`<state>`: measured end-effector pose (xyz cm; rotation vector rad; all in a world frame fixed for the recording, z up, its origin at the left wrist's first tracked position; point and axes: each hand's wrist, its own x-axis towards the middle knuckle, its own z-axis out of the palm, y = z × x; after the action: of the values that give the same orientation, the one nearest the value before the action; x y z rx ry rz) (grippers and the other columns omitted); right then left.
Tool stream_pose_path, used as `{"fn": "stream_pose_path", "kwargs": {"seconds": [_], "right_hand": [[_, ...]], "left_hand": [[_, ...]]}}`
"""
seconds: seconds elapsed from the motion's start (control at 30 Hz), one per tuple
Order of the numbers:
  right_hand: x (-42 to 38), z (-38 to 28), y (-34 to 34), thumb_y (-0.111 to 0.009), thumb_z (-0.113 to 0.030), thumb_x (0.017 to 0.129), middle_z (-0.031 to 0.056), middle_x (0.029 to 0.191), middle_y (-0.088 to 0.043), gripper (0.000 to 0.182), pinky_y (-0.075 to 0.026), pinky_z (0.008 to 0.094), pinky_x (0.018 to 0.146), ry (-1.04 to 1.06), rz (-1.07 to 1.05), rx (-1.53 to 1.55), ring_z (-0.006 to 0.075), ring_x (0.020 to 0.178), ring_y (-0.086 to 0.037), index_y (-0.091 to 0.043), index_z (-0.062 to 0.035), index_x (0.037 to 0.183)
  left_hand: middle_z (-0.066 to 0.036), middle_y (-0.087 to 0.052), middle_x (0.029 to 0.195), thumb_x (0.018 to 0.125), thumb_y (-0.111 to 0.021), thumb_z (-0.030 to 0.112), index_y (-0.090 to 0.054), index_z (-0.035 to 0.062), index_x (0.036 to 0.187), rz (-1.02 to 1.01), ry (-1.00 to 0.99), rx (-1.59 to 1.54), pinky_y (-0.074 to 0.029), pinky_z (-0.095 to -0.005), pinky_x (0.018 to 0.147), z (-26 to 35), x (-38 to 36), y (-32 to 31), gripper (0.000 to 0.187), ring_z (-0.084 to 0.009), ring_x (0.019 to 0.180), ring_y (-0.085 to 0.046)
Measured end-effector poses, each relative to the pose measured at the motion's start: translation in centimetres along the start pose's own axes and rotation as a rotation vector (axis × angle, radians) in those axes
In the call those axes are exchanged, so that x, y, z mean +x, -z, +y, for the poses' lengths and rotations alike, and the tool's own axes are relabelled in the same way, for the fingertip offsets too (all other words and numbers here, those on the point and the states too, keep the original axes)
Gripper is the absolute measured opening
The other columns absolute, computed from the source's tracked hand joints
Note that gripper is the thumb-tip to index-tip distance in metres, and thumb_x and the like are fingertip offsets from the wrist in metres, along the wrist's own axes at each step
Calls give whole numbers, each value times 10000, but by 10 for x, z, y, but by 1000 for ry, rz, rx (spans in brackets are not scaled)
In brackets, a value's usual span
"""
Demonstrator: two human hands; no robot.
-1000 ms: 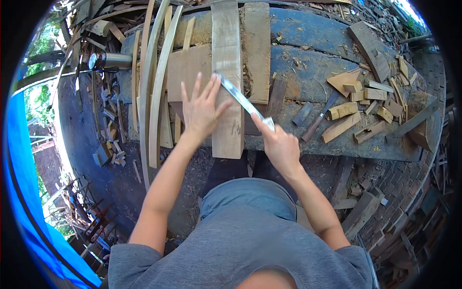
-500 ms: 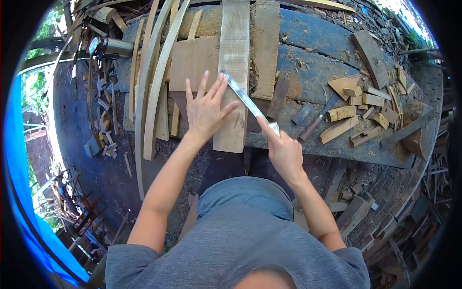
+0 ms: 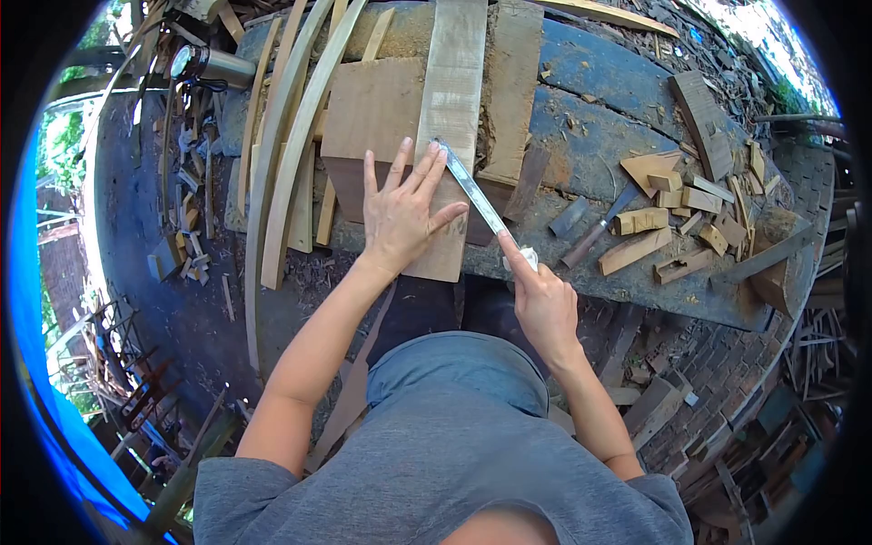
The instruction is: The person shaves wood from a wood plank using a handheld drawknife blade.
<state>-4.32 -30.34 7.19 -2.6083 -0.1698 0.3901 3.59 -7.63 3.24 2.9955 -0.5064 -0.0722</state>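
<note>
A long, flat, shiny metal tool (image 3: pixel 474 193) with a white grip end lies slantwise over a pale wooden board (image 3: pixel 451 91). I cannot make out its exact kind. My right hand (image 3: pixel 543 304) is closed around the white end, index finger stretched along the metal. My left hand (image 3: pixel 401 216) lies open, fingers spread, over the board's left edge and the brown wood block (image 3: pixel 374 107) beside it. Its fingertips are at or close to the tool's far end; whether they press on it is hard to see.
Long curved wooden strips (image 3: pixel 304 150) stand to the left, near a metal flask (image 3: pixel 213 67). On the right of the bench (image 3: pixel 590 132) lie a chisel (image 3: pixel 601 225), several wood offcuts (image 3: pixel 641 221) and a saw blade (image 3: pixel 767 256). A rough plank (image 3: pixel 514 86) adjoins the board.
The view has shifted slightly, so the scene appears moved. Both hands and the metal tool keep nearly the same places on the board.
</note>
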Motion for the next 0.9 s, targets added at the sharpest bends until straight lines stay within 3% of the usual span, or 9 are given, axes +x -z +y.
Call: {"fn": "stream_pose_path", "kwargs": {"seconds": [0.23, 0.5, 0.63, 0.73, 0.9], "right_hand": [[57, 5, -15, -544, -154, 962, 197, 735, -658, 502, -546, 511, 586, -13, 112, 33, 404, 633, -668, -511, -322, 1434], [-15, 5, 15, -540, -145, 970, 217, 734, -652, 524, -541, 531, 573, -74, 1, 15, 404, 646, -679, -493, -339, 1455], [34, 19, -2, -531, -153, 982, 215, 754, -661, 513, -542, 531, 585, -105, 104, 5, 403, 670, -681, -482, -334, 1459], [46, 15, 0, -525, -146, 984, 202, 763, -670, 497, -541, 527, 578, -102, 106, -17, 401, 665, -678, -489, -309, 1453], [-11, 11, 5, -549, -110, 948, 178, 705, -625, 575, -539, 513, 527, -56, 26, -3, 390, 594, -663, -476, -352, 1466]], "left_hand": [[-1, -464, 1538, 945, -296, 740, -479, 168, 1484, 15, 39, 10, -31, -609, 1208, -29, 77, -11, 807, -265, 1491, -289], [16, -479, 1527, 925, -350, 745, -517, 186, 1459, 1, -42, -52, -5, -610, 1208, 16, 9, -5, 791, -251, 1496, -282], [30, -496, 1513, 922, -362, 742, -520, 203, 1458, 89, -73, 41, 4, -614, 1206, 10, 80, -25, 776, -248, 1496, -278], [33, -497, 1511, 928, -353, 737, -515, 211, 1461, 36, -76, 98, 5, -617, 1206, 4, 95, -12, 766, -243, 1501, -268], [35, -506, 1503, 920, -373, 738, -510, 202, 1465, -15, -128, 104, 5, -610, 1208, 7, 28, 10, 777, -235, 1503, -261]]}}
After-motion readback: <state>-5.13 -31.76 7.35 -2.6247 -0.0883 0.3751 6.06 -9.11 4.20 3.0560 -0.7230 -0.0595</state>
